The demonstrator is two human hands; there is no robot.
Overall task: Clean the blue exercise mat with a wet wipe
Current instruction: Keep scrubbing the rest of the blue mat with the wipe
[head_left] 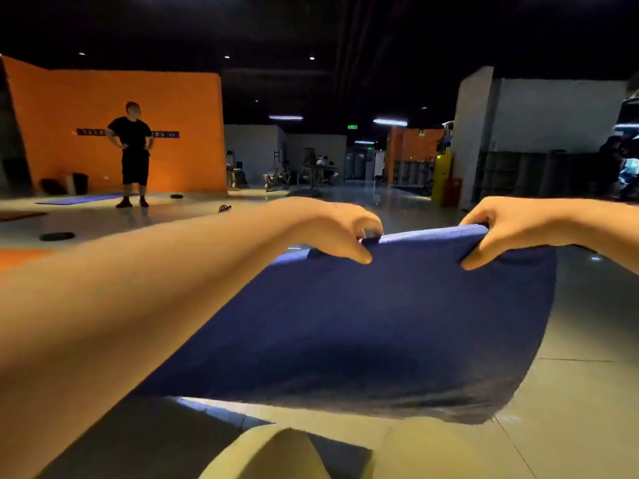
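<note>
Left forearm (pixel 138 288) over blue mat (pixel 397 323), left hand (pixel 332 226) and right hand (pixel 508 226) fingers (pixel 375 223) clamped on its lifted edge; bystander (pixel 133 146) beyond.

The only view is a wide-angle one from the person's head, facing forward and slightly down along both forearms. The left hand (pixel 342 229) and right hand (pixel 501 229) sit mid-frame, near the lens. The blue mat (pixel 397 305) spreads from the fingers (pixel 375 224) back toward the camera. Beyond the fingers the dim hall recedes to an orange wall (pixel 179 108), seemingly well apart.
</note>
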